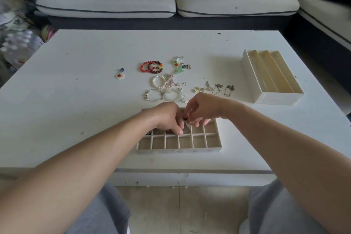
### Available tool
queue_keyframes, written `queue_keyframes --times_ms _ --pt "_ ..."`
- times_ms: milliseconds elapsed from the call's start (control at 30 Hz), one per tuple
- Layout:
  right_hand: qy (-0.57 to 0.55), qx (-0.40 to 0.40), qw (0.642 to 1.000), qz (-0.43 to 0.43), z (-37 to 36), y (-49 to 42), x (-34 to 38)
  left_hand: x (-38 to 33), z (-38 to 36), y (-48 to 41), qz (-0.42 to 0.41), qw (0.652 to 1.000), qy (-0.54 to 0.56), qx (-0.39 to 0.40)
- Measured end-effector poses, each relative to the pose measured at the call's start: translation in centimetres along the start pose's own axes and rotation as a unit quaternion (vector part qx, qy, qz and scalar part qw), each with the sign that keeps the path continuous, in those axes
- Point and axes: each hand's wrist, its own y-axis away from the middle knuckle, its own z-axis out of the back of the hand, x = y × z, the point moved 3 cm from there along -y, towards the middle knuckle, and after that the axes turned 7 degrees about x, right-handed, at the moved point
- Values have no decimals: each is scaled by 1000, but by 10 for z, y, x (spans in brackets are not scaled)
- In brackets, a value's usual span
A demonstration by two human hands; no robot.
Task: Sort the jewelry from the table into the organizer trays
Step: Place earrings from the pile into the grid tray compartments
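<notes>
1. Head view, lower centre: the left hand [167,118] and right hand [203,108] meet over the grid tray [178,151], curled fingertips pinching one small earring [187,124] between them.
2. Best, I judge, to lower it into a single cell and let go only once the charm clears the dividers.
3. It hangs lengthwise up-down in frame, dark bead topmost, pale charm below.

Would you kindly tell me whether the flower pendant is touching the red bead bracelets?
Apart. The head view shows a strip of bare white table between the flower pendant and the red bead bracelets.
</notes>
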Motion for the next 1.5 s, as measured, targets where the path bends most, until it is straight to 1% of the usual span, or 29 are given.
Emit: queue_keyframes --times_ms 200,400,567,800,1067,1233,1300,1433,1500 --pt "47 -41 998 10 0 0 6 0 2 3 0 1000 -29 10" --pt "118 -72 990 17 -5 0 12 -3 0 5 -13 996 -68 51" --pt "157 -98 982 28 -11 2 17 -1 4 4 -13 996 -56 71" --pt "212 -103 972 19 -16 -3 19 6 8 3 -7 994 -47 97" --pt "242 -93 965 32 -18 -1 24 7 8 3 -5 994 -27 108" --pt "216 -104 970 45 -7 7 26 7 11 4 6 993 -32 115" --pt "209 -98 972 46 -2 9 24 6 12 5 3 994 -35 108" --pt "188 -43 981 33 -1 12 20 4 18 2 -5 999 -22 39" --pt "172 -23 985 28 -3 13 19 5 20 0 -6 1000 -16 26"
